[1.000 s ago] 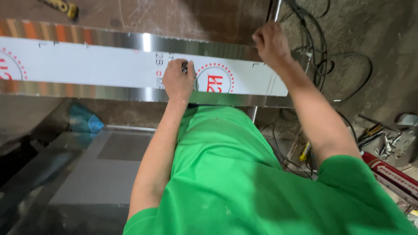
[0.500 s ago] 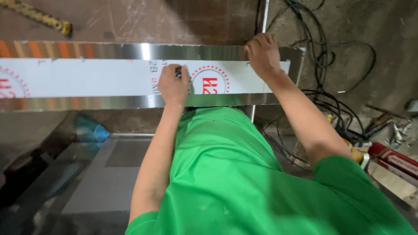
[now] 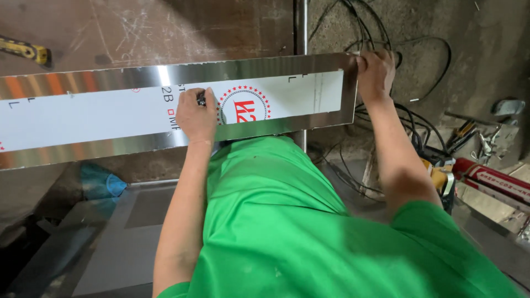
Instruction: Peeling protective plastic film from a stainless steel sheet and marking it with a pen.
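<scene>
- Far left, a yellow-and-black tape measure [image 3: 25, 51] lies on the scratched brown bench [image 3: 127, 33], well apart from both hands and set aside for now.
- Below it, the long polished stainless-steel strip with white protective film [image 3: 99, 113] runs almost the full width of the view, with its bright bare edges above and below the film. It lies flat across the bench with its right end overhanging, which puts that end within reach.
- Under the strip, a blue crumpled cloth or bag [image 3: 99, 185] sits on the floor beside a grey flat sheet [image 3: 110, 243].
- Centre now: the left hand [image 3: 196, 116] rests on the film just left of the round red printed emblem [image 3: 243, 107]. Its grip is closed around a small dark marker or scriber [image 3: 202, 98], tip down on the film, heel of the hand planted, seemingly for a steady line.
- The person leans in over the strip in a green shirt [image 3: 309, 232], close above the work.
- Right end: the right hand [image 3: 375, 72] curls over the strip's top corner, grip closed on the metal edge. I judge it is pinning the strip so it cannot slide.
- Behind that hand, a tangle of black cables [image 3: 381, 33] loops over the dusty floor.
- Far right, a red cylindrical tool body [image 3: 491, 179] and loose hand tools [image 3: 469, 132] lie untouched.
</scene>
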